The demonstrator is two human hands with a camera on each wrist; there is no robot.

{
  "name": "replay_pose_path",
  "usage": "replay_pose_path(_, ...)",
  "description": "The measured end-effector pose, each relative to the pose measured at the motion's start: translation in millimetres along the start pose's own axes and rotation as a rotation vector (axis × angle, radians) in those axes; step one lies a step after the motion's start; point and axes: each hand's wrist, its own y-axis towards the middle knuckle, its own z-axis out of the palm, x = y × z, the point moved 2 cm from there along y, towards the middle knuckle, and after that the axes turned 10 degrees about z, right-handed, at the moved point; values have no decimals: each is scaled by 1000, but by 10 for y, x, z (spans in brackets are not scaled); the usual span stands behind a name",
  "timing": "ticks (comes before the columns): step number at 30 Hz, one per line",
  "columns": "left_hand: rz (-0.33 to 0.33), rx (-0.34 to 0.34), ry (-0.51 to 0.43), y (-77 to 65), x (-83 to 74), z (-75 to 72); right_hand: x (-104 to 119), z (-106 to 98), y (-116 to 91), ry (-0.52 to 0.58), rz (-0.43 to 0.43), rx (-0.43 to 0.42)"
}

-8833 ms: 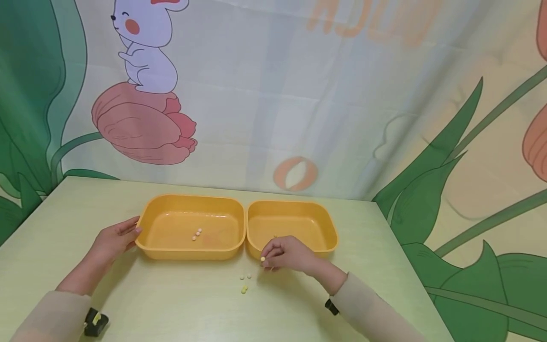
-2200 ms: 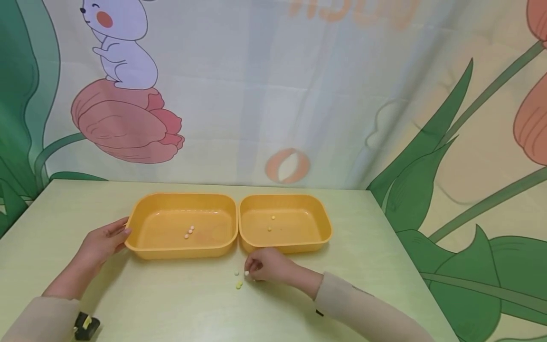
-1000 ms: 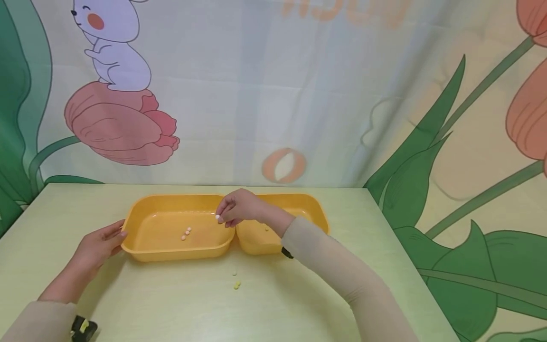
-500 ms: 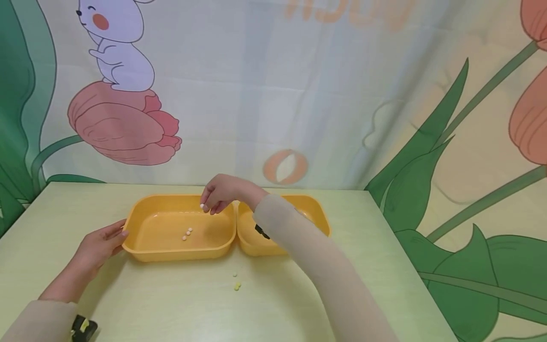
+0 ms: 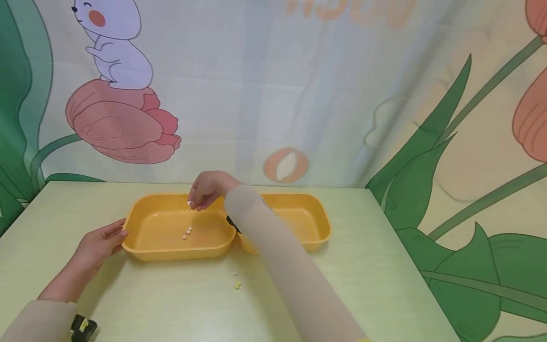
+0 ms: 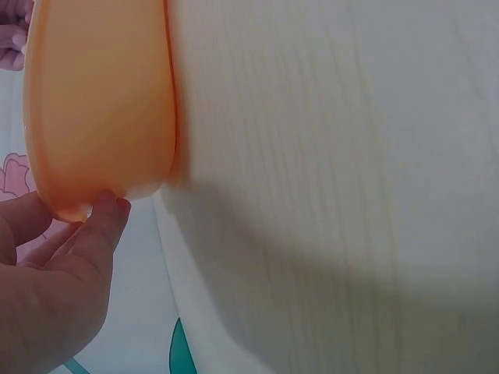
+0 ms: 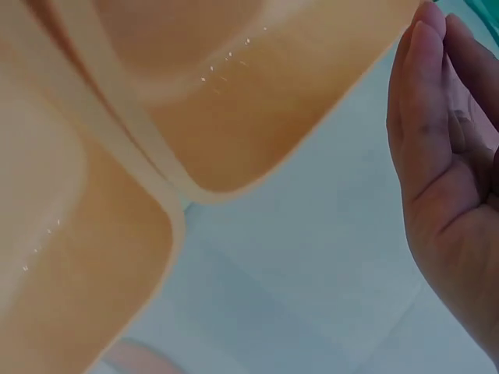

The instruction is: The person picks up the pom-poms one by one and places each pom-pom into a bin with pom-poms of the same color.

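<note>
My left hand [image 5: 99, 243] grips the left end of the left yellow tray [image 5: 179, 254], thumb and fingers at its rim. The left wrist view shows that hand [image 6: 66, 273] at the rounded tray end. Over the far side of the same tray, my right hand [image 5: 208, 189] pinches a small white ball [image 5: 190, 203] between thumb and fingertips. Three small pale balls [image 5: 188, 232] lie together on this tray's floor. In the right wrist view the right hand [image 7: 448, 140] is at the right edge, and the ball is hidden there.
A second yellow tray [image 5: 314, 244] stands against the first, partly covered by my right sleeve [image 5: 286, 256]. In front of the trays, a pale ball [image 5: 234, 273] and yellow balls [image 5: 237, 286] lie on the table. A printed curtain [image 5: 222, 95] hangs behind.
My right hand took a white ball from the table, lifted it, and moved left across to the left tray's far side. Earlier it held a yellow ball by the right tray. My left hand stayed.
</note>
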Motion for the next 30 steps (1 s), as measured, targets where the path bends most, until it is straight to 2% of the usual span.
replay_pose_path(7,9,3,-4,-11,0,2,50,69,103,26,-3,-63)
replay_pose_path(18,19,10,1,-15,16,-13,-71,217,200,73,-57,-183)
replay_pose_path(21,18,9,5,-16,20,-17,-88,241,277,53,-19,-219)
replay_pose_path(27,19,11,2,-11,11,-16,-137,251,411,37,125,-257)
replay_pose_path(30,21,11,-6,-7,14,-6,-183,260,439,43,169,-272)
